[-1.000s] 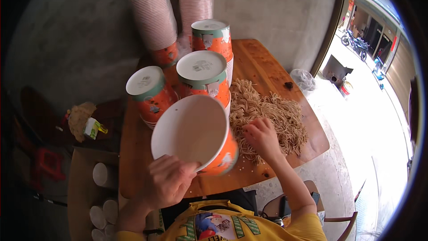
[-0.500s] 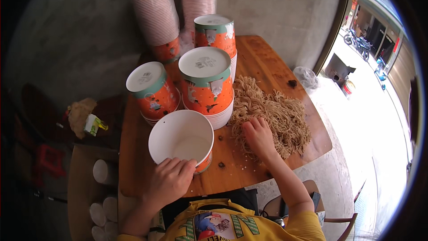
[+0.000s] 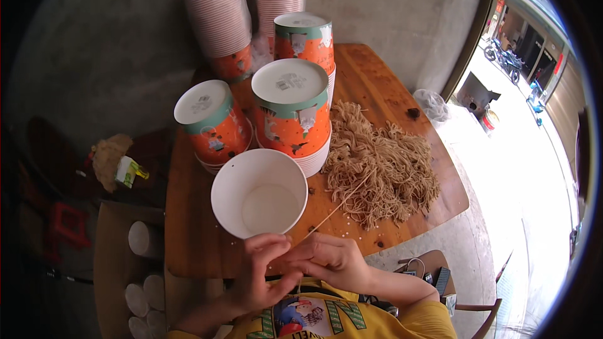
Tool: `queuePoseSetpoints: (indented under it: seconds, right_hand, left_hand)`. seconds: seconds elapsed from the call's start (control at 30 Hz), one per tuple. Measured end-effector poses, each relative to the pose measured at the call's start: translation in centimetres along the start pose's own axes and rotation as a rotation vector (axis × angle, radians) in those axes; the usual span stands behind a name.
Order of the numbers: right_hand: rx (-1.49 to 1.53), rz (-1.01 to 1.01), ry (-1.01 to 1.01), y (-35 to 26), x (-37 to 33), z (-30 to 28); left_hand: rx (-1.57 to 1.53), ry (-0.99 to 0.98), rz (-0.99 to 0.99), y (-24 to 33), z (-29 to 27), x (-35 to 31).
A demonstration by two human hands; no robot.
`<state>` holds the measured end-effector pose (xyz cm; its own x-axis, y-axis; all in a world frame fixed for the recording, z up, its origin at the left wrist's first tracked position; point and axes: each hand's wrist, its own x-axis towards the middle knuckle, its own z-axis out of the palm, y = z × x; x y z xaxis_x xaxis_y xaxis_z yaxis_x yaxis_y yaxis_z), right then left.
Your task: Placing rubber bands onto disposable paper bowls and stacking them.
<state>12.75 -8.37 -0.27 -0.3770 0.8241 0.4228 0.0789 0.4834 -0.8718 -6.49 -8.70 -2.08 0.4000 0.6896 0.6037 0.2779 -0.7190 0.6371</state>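
A white-lined paper bucket (image 3: 273, 204) stands upright at the table's front, its mouth tilted toward me. Just in front of its near rim my two hands meet. My right hand (image 3: 336, 260) is closed, its fingertips pinching a thin tan cord (image 3: 326, 216) that slants up to the heap of cords (image 3: 383, 166) on the right. Beside it, my left hand (image 3: 264, 270) has curved fingers, with a gap between thumb and index finger. Its thumb is close to the right fingertips; whether it touches the cord is hard to see. A small dark hole shows near the bucket's far rim.
Behind the bucket stand upside-down stacks of orange-and-green buckets (image 3: 292, 107) and tall wrapped stacks (image 3: 217, 16) against the wall. A cardboard box (image 3: 113, 245) with white cups is on the floor at left. A stool (image 3: 433, 263) with small items stands at lower right.
My right hand has come from the cord heap to the bucket's front, drawing out a cord. My left hand has let go of the rim and shifted down and right.
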Motion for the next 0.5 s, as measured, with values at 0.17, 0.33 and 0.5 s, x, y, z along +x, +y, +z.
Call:
queuePoseSetpoints:
  seconds: [0.17, 0.33, 0.5]
  right_hand:
    - [0.031, -0.058, -0.056, -0.3, 0.9, 1.1]
    - [0.041, -0.028, 0.014, 0.1, 1.6, 1.0]
    - [0.040, 0.154, 0.057, 1.0, 0.9, 0.9]
  left_hand:
    - [-0.749, 0.023, -0.443, 1.5, 0.5, -1.8]
    - [-1.025, -0.198, -0.951, 1.6, -1.8, -3.0]
    - [-1.026, -0.275, -1.001, 1.6, -2.5, -3.3]
